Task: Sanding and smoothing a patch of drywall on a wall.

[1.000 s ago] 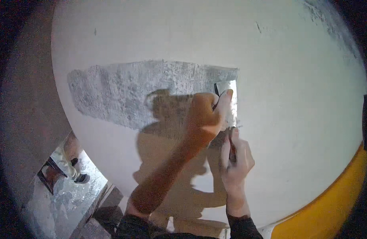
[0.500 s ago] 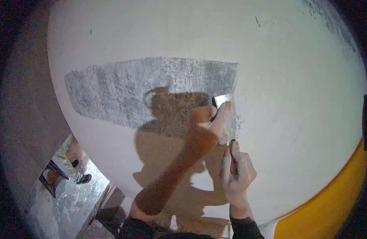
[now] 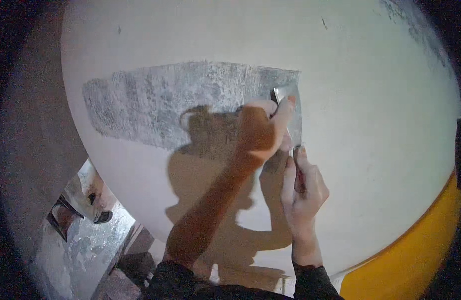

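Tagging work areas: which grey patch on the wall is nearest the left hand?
The wide middle patch, partly hidden behind the left hand; the other patch lies at the upper right, well away.

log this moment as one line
left hand: gripping flat silver metal blade; right hand: gripping slim dark handle; grey patch: on white wall

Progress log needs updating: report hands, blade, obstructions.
Left hand gripping metal blade at right end of grey patch. Right hand holding dark handle. Shadow across patch.

Thin metal blade (image 3: 284, 92), partly hidden, dark strip at left, over right end of streaked grey patch (image 3: 150, 100); dark handle (image 3: 300, 181), near-upright, just below.
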A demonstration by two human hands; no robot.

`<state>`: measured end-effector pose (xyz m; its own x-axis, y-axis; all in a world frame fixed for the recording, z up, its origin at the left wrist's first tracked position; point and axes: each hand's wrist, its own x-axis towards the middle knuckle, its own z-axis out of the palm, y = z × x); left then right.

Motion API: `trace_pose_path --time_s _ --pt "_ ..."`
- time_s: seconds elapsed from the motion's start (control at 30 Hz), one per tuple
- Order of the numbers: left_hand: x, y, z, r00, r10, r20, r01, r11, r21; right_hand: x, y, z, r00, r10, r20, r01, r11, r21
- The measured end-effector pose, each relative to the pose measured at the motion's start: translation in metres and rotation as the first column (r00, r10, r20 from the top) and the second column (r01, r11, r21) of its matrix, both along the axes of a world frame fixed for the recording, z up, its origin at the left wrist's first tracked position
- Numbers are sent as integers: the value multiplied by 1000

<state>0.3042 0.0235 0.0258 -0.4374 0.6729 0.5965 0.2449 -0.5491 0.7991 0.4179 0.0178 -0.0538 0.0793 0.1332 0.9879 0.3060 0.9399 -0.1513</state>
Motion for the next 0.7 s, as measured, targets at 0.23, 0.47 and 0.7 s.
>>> trace_pose_path --time_s 0.23,0.47,0.7 --pt "-6 -2 6 992 -11 -129 6 999 -39 0 0 -1 1000 -17 25 18 998 -54" --pt "-2 -12 8 993 2 -122 -28 977 -210 -2 -5 4 995 -48 85 47 999 8" --pt "-9 -4 11 985 16 -173 -22 999 -29 -1 -5 10 997 -4 72 6 999 -38"
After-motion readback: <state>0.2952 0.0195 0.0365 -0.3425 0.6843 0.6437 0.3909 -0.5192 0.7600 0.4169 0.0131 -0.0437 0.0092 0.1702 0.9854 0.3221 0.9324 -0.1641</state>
